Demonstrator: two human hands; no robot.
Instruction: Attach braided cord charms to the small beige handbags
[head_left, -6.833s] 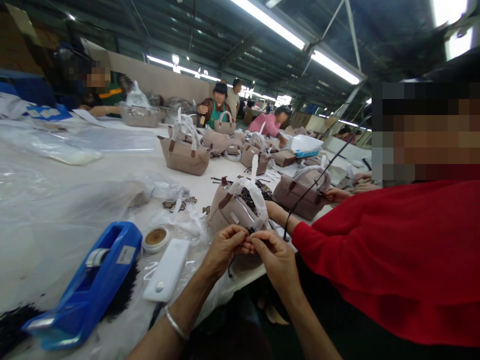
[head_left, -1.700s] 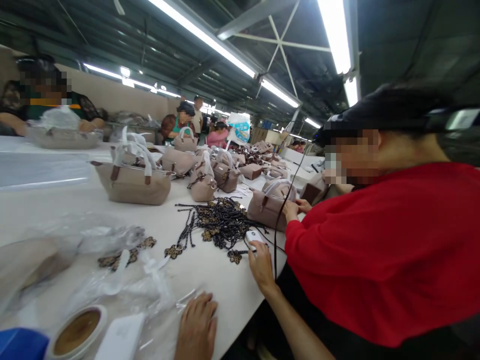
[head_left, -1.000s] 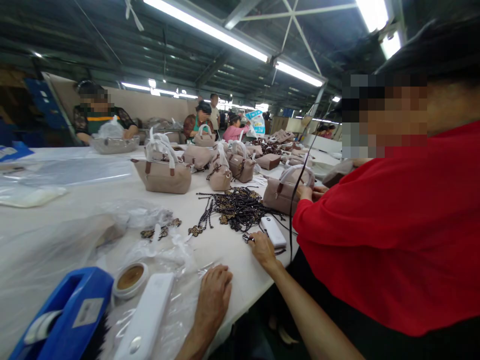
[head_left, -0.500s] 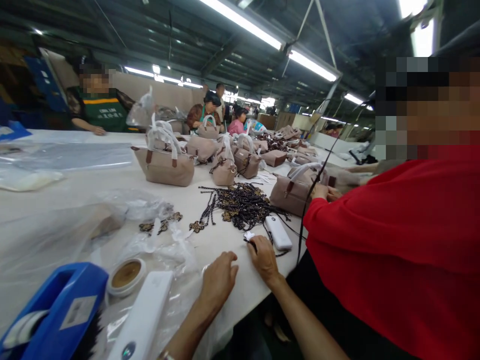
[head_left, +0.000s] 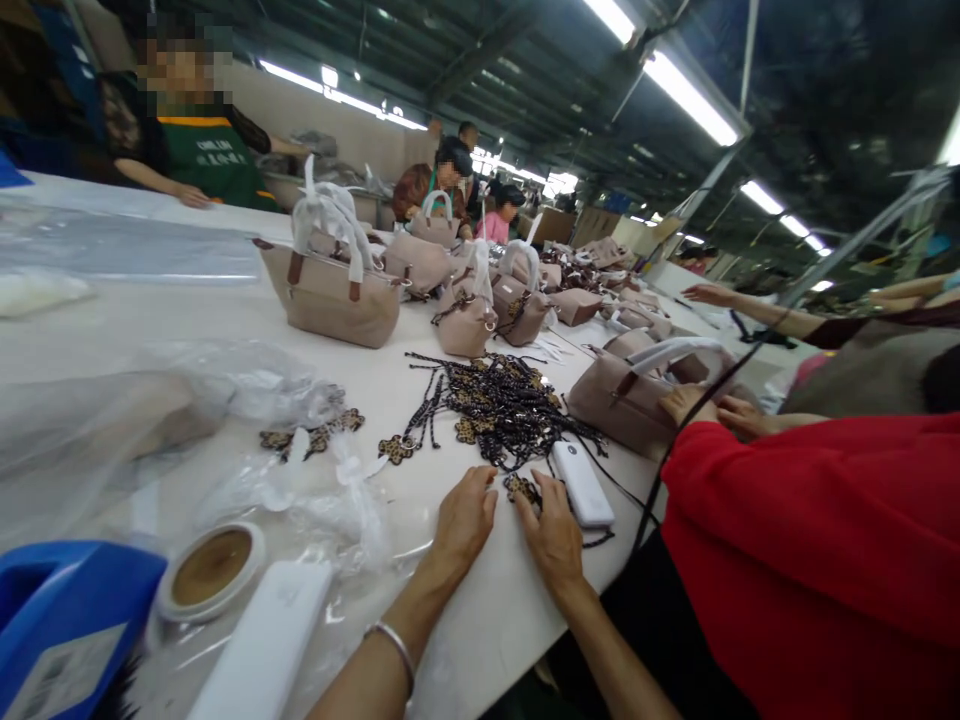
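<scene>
My left hand [head_left: 465, 520] rests on the white table [head_left: 225, 320] with its fingers stretched forward, holding nothing. My right hand [head_left: 553, 530] lies just to its right, fingertips on a small leopard-print charm [head_left: 522, 487] with a black cord. Whether those fingers grip the charm I cannot make out. Beyond both hands lies a pile of black cords with leopard charms [head_left: 495, 400]. A white power bank [head_left: 583, 485] with a black cable sits right beside my right hand.
A person in a red top [head_left: 817, 560] sits close on my right, hands on a beige handbag [head_left: 637, 390]. More beige handbags [head_left: 334, 285] stand further along. Near me are crumpled plastic bags [head_left: 247, 400], a round tin [head_left: 210, 570], a white flat device [head_left: 262, 645] and a blue tape dispenser [head_left: 60, 620]. Other people work across the table.
The handbag I worked on earlier is gone from in front of me. Both hands have slid forward toward the cord pile; my right hand now touches a leopard charm.
</scene>
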